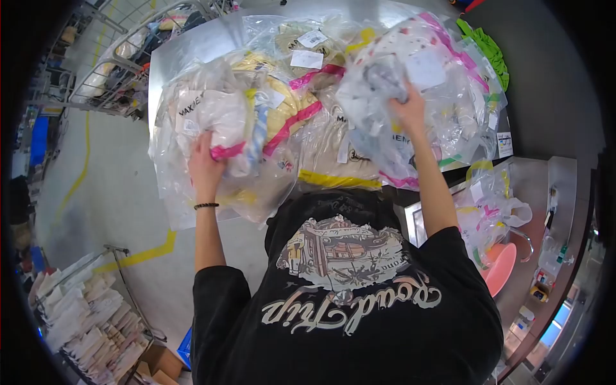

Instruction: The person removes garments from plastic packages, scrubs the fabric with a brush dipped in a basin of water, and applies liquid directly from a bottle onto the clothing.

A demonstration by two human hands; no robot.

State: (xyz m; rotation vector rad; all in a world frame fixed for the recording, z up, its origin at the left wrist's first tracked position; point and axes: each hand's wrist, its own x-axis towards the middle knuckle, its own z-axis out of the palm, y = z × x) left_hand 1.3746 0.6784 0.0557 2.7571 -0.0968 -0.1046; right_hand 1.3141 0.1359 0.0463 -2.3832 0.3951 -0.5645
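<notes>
Clear plastic bags of folded clothes lie heaped over a metal table. My left hand (206,168) is closed on the lower edge of a bagged pale garment (228,119) at the left of the heap, next to a strip of pink tape. At the right, the fingers of my right hand (409,108) are wrapped round a crumpled clear bag with a grey-white garment (372,86) in it. Between my hands lie a bagged yellow garment (285,112) with pink tape and a bagged beige garment (337,151) with yellow tape. White labels show on several bags.
A wire cage trolley (122,64) with clothes stands at the far left. Lower left is a rack of stacked white packages (96,314). A pink bowl-like container (499,269) and more plastic bags sit at my right. Bright green fabric (484,48) lies at the table's far right.
</notes>
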